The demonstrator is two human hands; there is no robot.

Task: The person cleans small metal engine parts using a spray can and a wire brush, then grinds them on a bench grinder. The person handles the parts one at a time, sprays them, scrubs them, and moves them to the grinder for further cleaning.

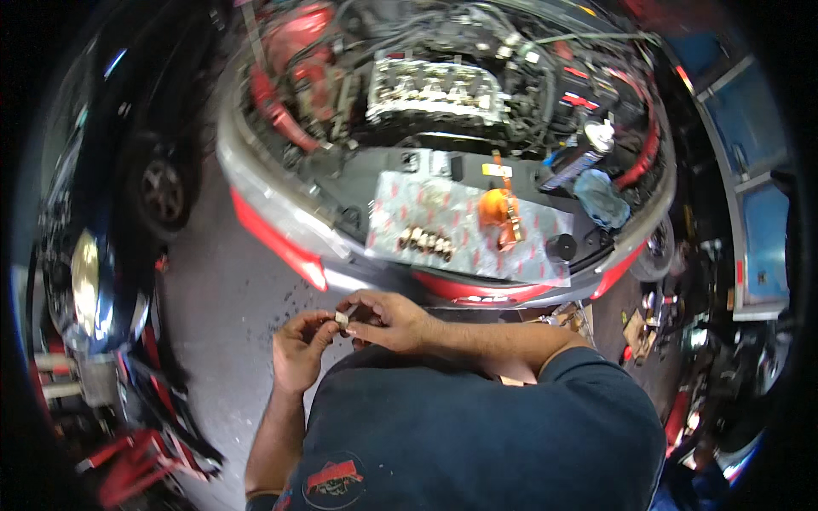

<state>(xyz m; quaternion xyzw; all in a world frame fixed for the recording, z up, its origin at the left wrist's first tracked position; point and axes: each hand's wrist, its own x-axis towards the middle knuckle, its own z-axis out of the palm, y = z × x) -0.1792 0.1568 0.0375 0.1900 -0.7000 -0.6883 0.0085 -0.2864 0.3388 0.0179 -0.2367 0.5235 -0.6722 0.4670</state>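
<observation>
In front of my chest, both hands pinch one small, pale metal engine part (pixel 342 319). My left hand (pixel 300 347) has thumb and forefinger closed on its left side. My right hand (pixel 388 322) reaches across from the right, its fingers curled around the other side and partly hiding it. Ahead, a printed plastic sheet (pixel 460 247) covers the front of the open engine bay. On it stands a tight row of small metal parts (pixel 425 243), pale on top and dark below. Behind the sheet, the engine's cylinder head (pixel 436 90) lies uncovered.
An orange object (pixel 494 208) and a dark round cap (pixel 561 247) rest on the sheet. To their right are a spray can (pixel 579 157) and a crumpled blue cloth (pixel 602 199). The car's red-and-grey bumper (pixel 358 277) curves ahead of me. Another dark car (pixel 111 213) stands at left.
</observation>
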